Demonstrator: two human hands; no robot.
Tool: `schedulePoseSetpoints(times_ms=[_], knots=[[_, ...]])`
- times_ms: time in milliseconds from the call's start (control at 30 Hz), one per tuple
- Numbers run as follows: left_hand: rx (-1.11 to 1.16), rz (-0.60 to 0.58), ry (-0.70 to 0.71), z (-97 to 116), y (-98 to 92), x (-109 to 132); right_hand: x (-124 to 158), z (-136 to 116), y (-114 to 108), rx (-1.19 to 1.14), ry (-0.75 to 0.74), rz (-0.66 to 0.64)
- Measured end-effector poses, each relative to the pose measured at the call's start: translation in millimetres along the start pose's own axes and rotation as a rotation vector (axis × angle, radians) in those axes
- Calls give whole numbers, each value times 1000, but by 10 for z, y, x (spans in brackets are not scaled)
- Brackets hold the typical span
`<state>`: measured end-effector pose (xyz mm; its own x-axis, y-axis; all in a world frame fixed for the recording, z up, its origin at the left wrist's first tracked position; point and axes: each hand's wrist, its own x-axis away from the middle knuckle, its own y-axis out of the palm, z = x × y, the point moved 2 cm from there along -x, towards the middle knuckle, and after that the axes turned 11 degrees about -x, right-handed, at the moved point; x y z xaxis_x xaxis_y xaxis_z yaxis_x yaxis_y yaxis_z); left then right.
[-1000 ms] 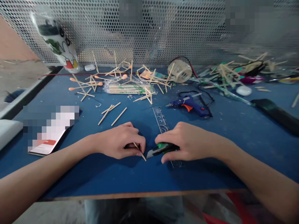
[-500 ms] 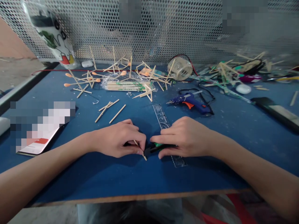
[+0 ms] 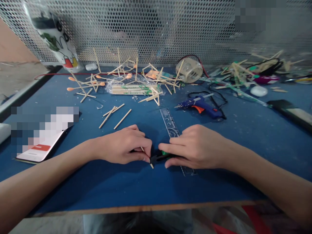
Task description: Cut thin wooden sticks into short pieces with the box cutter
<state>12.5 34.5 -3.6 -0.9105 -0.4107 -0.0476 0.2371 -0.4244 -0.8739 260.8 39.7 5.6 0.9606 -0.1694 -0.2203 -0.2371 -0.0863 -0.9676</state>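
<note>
My left hand (image 3: 129, 144) is closed, pinching a thin wooden stick (image 3: 152, 165) between thumb and fingertips. The stick slants, its short lower end showing below the fingers near the table. My right hand (image 3: 192, 148) is closed around black and green pliers (image 3: 158, 158), most of their handles hidden under the palm. The dark jaws meet the stick just beside my left fingertips. Beneath my right hand lies a clear plastic ruler (image 3: 168, 122) with cut-out shapes, its middle covered. A few cut sticks (image 3: 122, 119) rest on the table beyond my left hand.
A blue glue gun (image 3: 202, 106) lies beyond my right hand. Behind are bagged sticks (image 3: 133, 89), stick frames (image 3: 86, 95) and a clear jar (image 3: 189, 71). A phone (image 3: 40, 148) lies left, a bottle (image 3: 57, 42) stands back left. A perforated metal panel (image 3: 97, 22) closes the rear.
My right hand has shifted slightly toward me and right, the pliers' jaws staying at the stick. My left hand keeps its pinch, almost unmoved. The view has turned slightly.
</note>
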Motion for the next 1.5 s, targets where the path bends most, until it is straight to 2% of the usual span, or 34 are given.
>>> schedulePoseSetpoints(times_ms=[300, 433, 533, 667, 967, 1100, 1333, 1500], knots=[[18, -15, 3, -3, -10, -12, 38, -174, -36, 35, 53, -77], [11, -24, 1, 18, -21, -16, 68, -131, -39, 48, 48, -110], [-2, -21, 0, 32, -30, -20, 80, -20, -60, 1, -4, -84], [7, -27, -3, 34, -30, -20, 71, 80, -86, -35, -56, 22], [4, -18, -17, 15, -13, -11, 42, 37, -26, 71, -80, 42], [7, -19, -11, 13, -10, -7, 40, 34, -19, 44, -68, 23], [10, -28, -7, 29, -21, -15, 45, -107, -38, 12, 7, -127], [-1, -18, -9, 28, -17, -7, 58, -118, -37, 33, 1, -113]])
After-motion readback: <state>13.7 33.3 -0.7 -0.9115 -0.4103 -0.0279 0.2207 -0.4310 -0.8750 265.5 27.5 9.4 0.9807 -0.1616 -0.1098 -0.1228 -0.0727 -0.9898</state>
